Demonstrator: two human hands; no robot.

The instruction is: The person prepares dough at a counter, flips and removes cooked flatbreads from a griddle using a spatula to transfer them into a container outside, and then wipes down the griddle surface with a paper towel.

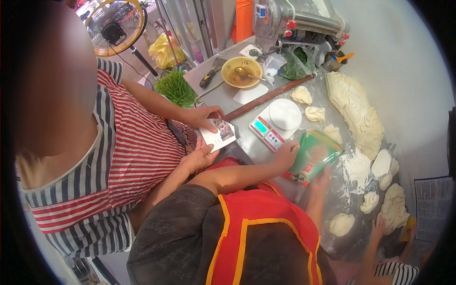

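A green packet (314,154) with a picture on its front is held between both my hands, above the floured work surface. My left hand (287,156) grips its left edge with curled fingers, just below the white kitchen scale (269,129). At the packet's lower right edge, my right hand (321,180) is closed on it, slightly blurred and partly hidden. A white round plate (285,114) lies on the scale, whose display is lit. Several dough lumps, one of them a rough piece (341,224), and loose white flour (356,171) lie to the right.
At left, a person in a striped top holds a printed card (222,135). Beyond are a rolling pin (266,99), a yellow bowl (242,72) with a spoon, a metal machine (304,21) and a long dough slab (356,111). Another person's hand (378,227) touches dough at lower right.
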